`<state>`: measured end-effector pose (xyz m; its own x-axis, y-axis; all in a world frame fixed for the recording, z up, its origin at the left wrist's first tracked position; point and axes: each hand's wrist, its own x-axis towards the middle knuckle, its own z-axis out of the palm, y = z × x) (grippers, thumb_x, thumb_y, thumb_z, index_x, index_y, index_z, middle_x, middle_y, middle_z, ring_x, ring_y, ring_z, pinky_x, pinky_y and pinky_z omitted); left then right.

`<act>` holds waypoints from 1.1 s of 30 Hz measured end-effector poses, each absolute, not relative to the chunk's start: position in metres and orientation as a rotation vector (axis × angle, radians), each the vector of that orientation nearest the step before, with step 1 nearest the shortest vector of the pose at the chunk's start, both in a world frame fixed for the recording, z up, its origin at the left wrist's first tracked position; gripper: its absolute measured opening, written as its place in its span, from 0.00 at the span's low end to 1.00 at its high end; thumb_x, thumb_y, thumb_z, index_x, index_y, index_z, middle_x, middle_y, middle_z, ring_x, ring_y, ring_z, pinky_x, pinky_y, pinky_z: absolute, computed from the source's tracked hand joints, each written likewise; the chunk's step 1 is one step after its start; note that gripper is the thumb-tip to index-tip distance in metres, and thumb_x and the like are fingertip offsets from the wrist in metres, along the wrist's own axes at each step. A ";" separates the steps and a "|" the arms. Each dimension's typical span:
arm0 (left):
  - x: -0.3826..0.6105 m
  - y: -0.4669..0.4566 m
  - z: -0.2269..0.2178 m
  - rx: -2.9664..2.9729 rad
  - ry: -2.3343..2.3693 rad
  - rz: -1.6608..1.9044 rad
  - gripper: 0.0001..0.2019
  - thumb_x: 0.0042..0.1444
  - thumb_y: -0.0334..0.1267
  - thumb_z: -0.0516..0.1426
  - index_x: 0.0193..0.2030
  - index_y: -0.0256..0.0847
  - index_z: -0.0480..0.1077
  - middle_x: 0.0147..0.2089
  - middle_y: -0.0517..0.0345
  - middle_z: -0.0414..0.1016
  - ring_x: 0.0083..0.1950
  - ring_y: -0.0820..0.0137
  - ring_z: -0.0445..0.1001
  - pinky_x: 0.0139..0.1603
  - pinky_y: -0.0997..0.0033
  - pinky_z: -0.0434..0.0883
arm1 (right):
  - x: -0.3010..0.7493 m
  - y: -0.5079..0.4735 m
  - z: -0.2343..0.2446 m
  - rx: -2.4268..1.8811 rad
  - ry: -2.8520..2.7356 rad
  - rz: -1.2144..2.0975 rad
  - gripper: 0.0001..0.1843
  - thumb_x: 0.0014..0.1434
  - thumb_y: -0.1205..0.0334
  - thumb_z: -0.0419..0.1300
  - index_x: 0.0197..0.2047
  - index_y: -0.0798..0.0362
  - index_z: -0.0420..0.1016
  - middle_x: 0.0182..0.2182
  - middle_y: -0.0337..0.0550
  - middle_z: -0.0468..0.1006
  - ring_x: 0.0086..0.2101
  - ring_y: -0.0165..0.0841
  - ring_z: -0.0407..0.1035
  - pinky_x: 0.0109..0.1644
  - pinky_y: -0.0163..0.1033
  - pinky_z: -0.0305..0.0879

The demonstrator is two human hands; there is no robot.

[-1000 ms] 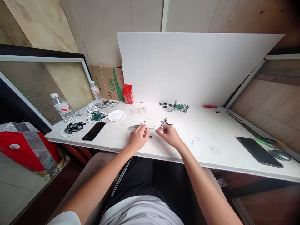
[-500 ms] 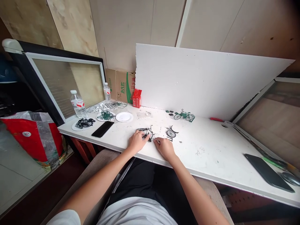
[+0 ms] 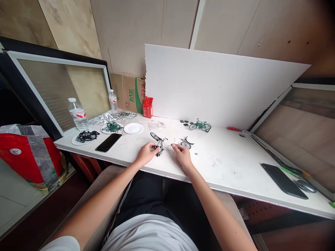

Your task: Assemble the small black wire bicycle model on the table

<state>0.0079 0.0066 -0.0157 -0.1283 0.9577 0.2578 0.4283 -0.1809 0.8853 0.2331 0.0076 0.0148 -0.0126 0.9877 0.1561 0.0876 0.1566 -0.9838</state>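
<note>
Near the front of the white table, my left hand (image 3: 148, 152) is closed on a black model bicycle frame (image 3: 161, 145) with one wheel (image 3: 155, 136) fitted at its far end. My right hand (image 3: 182, 153) sits a little to the right, apart from the frame. Its fingers are pinched together on a thin dark piece too small to name. Just beyond the right hand lies a loose model wheel with a fender (image 3: 186, 143). A few tiny slim parts lie on the table between the two hands.
A green model bicycle (image 3: 200, 125) stands at the back. To the left are a phone (image 3: 108, 142), a plate of black parts (image 3: 78, 142), a plate of green parts (image 3: 104, 131), a white plate (image 3: 133, 128) and water bottles (image 3: 79, 116). A dark tablet-like slab (image 3: 284, 180) lies right.
The bicycle frame is lifted and turned so its wheel points up and away. My right hand has drawn back from the frame. The whole view has shifted slightly.
</note>
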 end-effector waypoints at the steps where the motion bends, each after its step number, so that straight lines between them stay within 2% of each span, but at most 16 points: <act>1: 0.007 0.008 -0.016 1.558 1.487 1.316 0.23 0.55 0.53 0.67 0.49 0.38 0.76 0.44 0.48 0.83 0.46 0.62 0.80 0.49 0.64 0.75 | 0.234 0.008 0.016 -1.139 -1.298 1.138 0.29 0.54 0.35 0.69 0.41 0.54 0.82 0.27 0.40 0.72 0.26 0.29 0.57 0.30 0.37 0.56; 4: 0.005 0.009 -0.013 1.420 1.266 1.340 0.24 0.52 0.50 0.70 0.49 0.36 0.75 0.45 0.47 0.83 0.47 0.62 0.81 0.49 0.64 0.75 | 0.237 0.009 0.018 -1.042 -1.175 1.371 0.28 0.52 0.38 0.72 0.45 0.52 0.80 0.24 0.33 0.65 0.22 0.24 0.44 0.23 0.35 0.44; 6: 0.005 0.007 -0.007 1.331 1.139 1.309 0.25 0.51 0.48 0.71 0.50 0.35 0.74 0.45 0.46 0.83 0.46 0.62 0.81 0.48 0.64 0.77 | 0.238 0.010 0.018 -0.991 -1.141 1.437 0.27 0.51 0.41 0.73 0.45 0.52 0.79 0.25 0.33 0.64 0.22 0.24 0.42 0.22 0.35 0.42; 8: 0.004 0.003 0.000 1.241 1.051 1.305 0.28 0.51 0.48 0.71 0.53 0.34 0.73 0.46 0.45 0.83 0.46 0.62 0.81 0.46 0.63 0.78 | 0.238 0.011 0.019 -0.982 -1.128 1.474 0.27 0.50 0.42 0.74 0.45 0.52 0.79 0.25 0.32 0.62 0.22 0.23 0.41 0.21 0.35 0.42; 10: 0.005 -0.001 0.004 1.193 0.948 1.291 0.28 0.52 0.47 0.71 0.55 0.35 0.74 0.52 0.44 0.82 0.49 0.61 0.81 0.49 0.61 0.80 | 0.237 0.010 0.020 -0.974 -1.117 1.508 0.27 0.50 0.43 0.74 0.45 0.53 0.79 0.25 0.31 0.61 0.22 0.23 0.40 0.21 0.34 0.41; 17: 0.004 -0.002 0.001 1.190 0.813 1.251 0.28 0.46 0.42 0.75 0.53 0.33 0.77 0.60 0.42 0.79 0.49 0.63 0.81 0.53 0.56 0.82 | 0.237 0.006 0.023 -0.937 -1.138 1.588 0.27 0.50 0.44 0.75 0.47 0.54 0.81 0.24 0.28 0.55 0.23 0.23 0.40 0.22 0.33 0.40; 23: 0.004 -0.001 -0.003 1.225 0.826 1.247 0.30 0.46 0.43 0.75 0.54 0.32 0.78 0.59 0.42 0.80 0.49 0.63 0.81 0.53 0.54 0.82 | 0.236 0.003 0.025 -0.884 -1.153 1.639 0.28 0.49 0.45 0.77 0.46 0.55 0.82 0.26 0.29 0.56 0.25 0.23 0.41 0.23 0.33 0.40; 28: 0.005 0.000 -0.005 1.233 0.863 1.256 0.31 0.45 0.44 0.76 0.54 0.32 0.77 0.62 0.40 0.79 0.46 0.64 0.82 0.50 0.55 0.83 | 0.234 0.001 0.025 -0.896 -1.177 1.625 0.26 0.48 0.44 0.77 0.41 0.55 0.80 0.26 0.30 0.58 0.24 0.23 0.43 0.24 0.34 0.39; 33: 0.004 -0.001 -0.001 1.244 0.891 1.260 0.32 0.44 0.46 0.76 0.54 0.31 0.79 0.56 0.41 0.82 0.42 0.65 0.82 0.51 0.54 0.82 | 0.233 0.003 0.024 -0.893 -1.177 1.618 0.25 0.47 0.45 0.78 0.36 0.54 0.78 0.26 0.31 0.58 0.24 0.23 0.43 0.24 0.35 0.37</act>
<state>0.0043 -0.0014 -0.0012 0.1514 0.9776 0.1461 -0.1878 -0.1166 0.9753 0.2326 0.0026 0.0236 -0.3182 0.9472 -0.0390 -0.2547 -0.1251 -0.9589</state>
